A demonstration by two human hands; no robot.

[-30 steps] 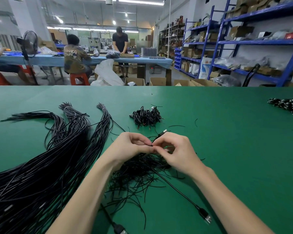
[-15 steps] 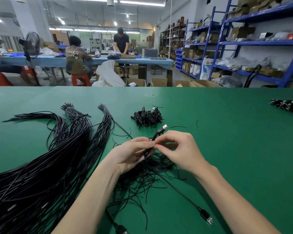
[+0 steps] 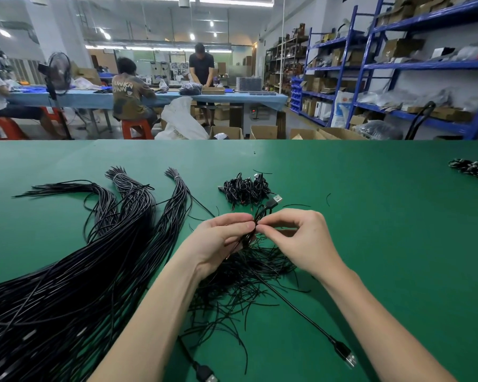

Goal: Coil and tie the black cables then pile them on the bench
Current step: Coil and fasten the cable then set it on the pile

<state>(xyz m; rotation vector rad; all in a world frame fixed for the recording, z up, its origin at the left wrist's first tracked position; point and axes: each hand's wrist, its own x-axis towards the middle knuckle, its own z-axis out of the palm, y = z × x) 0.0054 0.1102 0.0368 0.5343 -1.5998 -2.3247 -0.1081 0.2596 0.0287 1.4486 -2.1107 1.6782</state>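
My left hand (image 3: 218,238) grips a folded black cable (image 3: 261,213) whose USB plug (image 3: 276,201) sticks up beyond my fingers. My right hand (image 3: 301,238) pinches a thin black tie at the cable's middle, right against my left fingertips. Under both hands lies a heap of loose black ties (image 3: 240,282). A long bundle of uncoiled black cables (image 3: 89,271) spreads across the green bench (image 3: 370,244) on the left. A small pile of coiled, tied cables (image 3: 244,190) sits just beyond my hands.
One loose cable (image 3: 309,323) runs toward me and ends in a plug (image 3: 345,357); another plug (image 3: 204,374) lies near the bottom edge. More coiled cables (image 3: 475,168) sit at the far right. People work at a blue table (image 3: 232,96) behind the bench.
Both hands have lifted slightly and the cable's plug end has risen and swung up to the right. My fingers have kept working the tie at the cable's middle.
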